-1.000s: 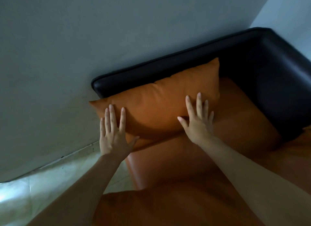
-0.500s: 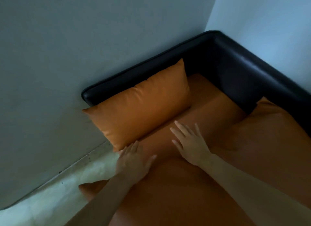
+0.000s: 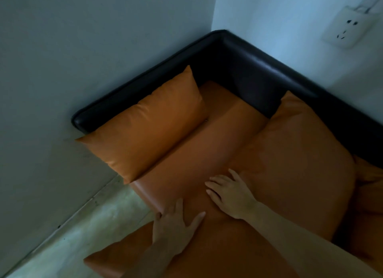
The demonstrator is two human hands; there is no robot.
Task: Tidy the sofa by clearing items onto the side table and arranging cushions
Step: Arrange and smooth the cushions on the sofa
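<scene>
Sofa (image 3: 259,70): black corner frame wrapping an orange seat (image 3: 196,153), backrest rim running from 9 o'clock up to 12 and down to 3. Held inside that frame: three orange cushions, counted.

Cushion one (image 3: 145,128), at 10 o'clock, leaning tilted against the left backrest, its lower corner hanging past the seat's front-left edge. Cushion two (image 3: 296,153), at 3 o'clock, large, propped against the right backrest and lying over the seat. Cushion three (image 3: 116,259), at 6 o'clock, only partly seen beneath the arms, its corner jutting over the floor (image 3: 68,232).

Two hands, both flat on the seat, palms down, gripping nothing. Left hand (image 3: 176,230) at 6 o'clock, fingers spread, thumb angled out, fingertips at the seat's rounded front edge. Right hand (image 3: 230,197) just past centre toward 5 o'clock, fingers loosely apart, touching the edge of cushion two.

One wall socket (image 3: 342,27) at 1 o'clock, a plug in its upper part.

Open room: bare strip of seat between cushions one and two, running from the hands toward the corner at 12. Pale floor free at 7 to 8 o'clock, bounded by the wall.
</scene>
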